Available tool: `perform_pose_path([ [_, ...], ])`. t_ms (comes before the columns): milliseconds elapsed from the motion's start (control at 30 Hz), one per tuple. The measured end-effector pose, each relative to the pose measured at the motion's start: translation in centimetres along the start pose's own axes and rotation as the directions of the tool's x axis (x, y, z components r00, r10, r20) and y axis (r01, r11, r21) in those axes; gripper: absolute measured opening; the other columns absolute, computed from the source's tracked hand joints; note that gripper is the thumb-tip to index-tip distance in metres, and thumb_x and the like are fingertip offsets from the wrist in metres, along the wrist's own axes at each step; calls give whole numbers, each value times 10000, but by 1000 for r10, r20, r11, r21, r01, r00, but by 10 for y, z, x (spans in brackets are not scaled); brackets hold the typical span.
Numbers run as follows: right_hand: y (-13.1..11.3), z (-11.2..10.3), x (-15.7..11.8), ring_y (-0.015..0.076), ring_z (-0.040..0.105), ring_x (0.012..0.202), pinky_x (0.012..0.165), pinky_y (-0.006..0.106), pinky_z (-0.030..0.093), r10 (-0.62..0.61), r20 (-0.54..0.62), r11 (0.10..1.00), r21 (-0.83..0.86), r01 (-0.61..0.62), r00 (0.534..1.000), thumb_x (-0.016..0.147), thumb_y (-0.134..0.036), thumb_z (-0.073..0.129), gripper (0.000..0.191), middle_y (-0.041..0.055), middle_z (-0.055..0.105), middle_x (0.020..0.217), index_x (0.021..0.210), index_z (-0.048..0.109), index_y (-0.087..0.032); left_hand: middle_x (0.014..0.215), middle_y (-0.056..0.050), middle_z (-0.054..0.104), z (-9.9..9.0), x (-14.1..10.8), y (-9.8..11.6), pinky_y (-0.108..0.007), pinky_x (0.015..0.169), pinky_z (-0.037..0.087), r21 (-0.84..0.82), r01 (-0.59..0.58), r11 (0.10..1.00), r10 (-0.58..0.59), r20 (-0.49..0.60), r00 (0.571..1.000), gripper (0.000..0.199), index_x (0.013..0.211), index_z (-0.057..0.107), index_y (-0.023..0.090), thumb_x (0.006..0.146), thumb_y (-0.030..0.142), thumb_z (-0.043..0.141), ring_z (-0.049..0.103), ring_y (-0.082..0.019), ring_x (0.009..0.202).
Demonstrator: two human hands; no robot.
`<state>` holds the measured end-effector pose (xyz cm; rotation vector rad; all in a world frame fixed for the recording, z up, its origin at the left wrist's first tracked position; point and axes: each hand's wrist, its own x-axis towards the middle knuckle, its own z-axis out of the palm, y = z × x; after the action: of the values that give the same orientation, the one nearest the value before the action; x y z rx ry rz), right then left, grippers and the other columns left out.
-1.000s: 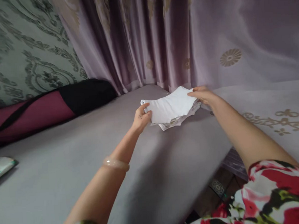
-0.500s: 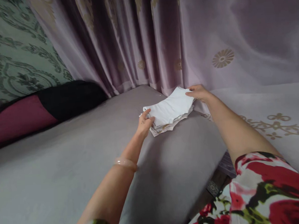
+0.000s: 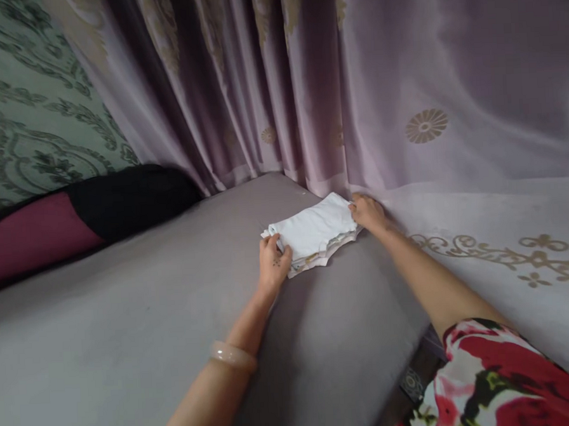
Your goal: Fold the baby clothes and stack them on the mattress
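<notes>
While both forearms (image 3: 203, 395) are being held outstretched, a stack of folded white cloths (image 3: 314, 227) is being pinched at opposite ends by the left hand (image 3: 273, 267) and the right hand (image 3: 370, 213). Dark marks (image 3: 276, 262), too small to be read, are being shown on the back of the left hand. Plain on top, yellowish-patterned and unevenly layered along its near edge, the stack is being supported by the grey bed surface (image 3: 128, 323), near the purple curtain (image 3: 322, 109).

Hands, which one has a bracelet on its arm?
The left hand: it has the pale bracelet behind it, while the right hand has none.
</notes>
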<state>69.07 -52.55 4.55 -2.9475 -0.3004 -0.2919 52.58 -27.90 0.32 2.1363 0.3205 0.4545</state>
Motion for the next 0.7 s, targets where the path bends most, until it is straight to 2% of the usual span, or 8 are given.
perform_pose_path([
  [67,-17,-1,-1,280,530,1200,1006,402,395,-116,-41,992,-49,114,992,948,-263,405,418,173,590,1289,1331,509,-133,1169,-157,535,-7,-6,-6,-389,941,459,77,-58,995,58,6,998,384,1153,619,126,823,315,567,569,-235,1015],
  [133,-33,3,1,282,456,1279,1053,436,352,-171,-55,985,-37,169,984,976,-343,334,460,155,523,1381,1373,469,-153,1178,-150,540,-22,-12,-16,-414,988,432,158,-115,981,112,24,993,384,1152,614,150,848,376,554,542,-258,1098],
  [200,-44,11,3,309,384,1335,1074,516,312,-131,15,991,-15,132,991,985,-441,256,527,137,442,1459,1407,436,-181,1205,-151,541,-46,-20,-32,-435,1002,424,262,-154,953,148,41,988,396,1169,593,165,858,403,542,528,-272,1137],
  [267,-48,20,4,344,333,1365,1072,596,274,-75,122,997,-8,77,990,976,-516,195,588,123,369,1513,1426,418,-210,1243,-169,533,-78,-31,-51,-454,997,426,392,-160,906,154,47,987,422,1193,569,161,866,423,520,523,-288,1155],
  [367,-46,25,7,359,306,1381,1076,624,242,-51,204,999,2,52,978,966,-547,149,629,120,310,1546,1450,388,-223,1297,-188,513,-134,-55,-81,-453,1006,419,574,-108,812,106,37,994,480,1247,533,139,890,449,450,511,-305,1193],
  [500,-53,17,4,365,289,1391,1091,623,208,-44,193,999,2,45,980,965,-551,149,656,158,293,1546,1463,360,-180,1352,-169,504,-196,-96,-113,-463,1009,411,721,-2,693,2,0,1000,534,1303,508,160,919,491,339,513,-308,1205],
  [600,-79,11,-10,350,231,1419,1107,623,166,-131,120,991,-14,133,984,971,-523,170,644,182,282,1543,1463,347,-146,1394,-157,486,-223,-121,-126,-460,1030,392,779,34,627,-33,-17,999,570,1338,494,164,946,486,233,473,-305,1268],
  [700,-112,14,-28,328,178,1441,1116,618,159,-297,126,955,19,297,946,978,-507,162,619,147,232,1571,1482,314,-180,1416,-141,476,-236,-134,-131,-442,1063,362,797,44,603,-42,-24,999,582,1352,487,172,954,480,194,454,-289,1298],
])
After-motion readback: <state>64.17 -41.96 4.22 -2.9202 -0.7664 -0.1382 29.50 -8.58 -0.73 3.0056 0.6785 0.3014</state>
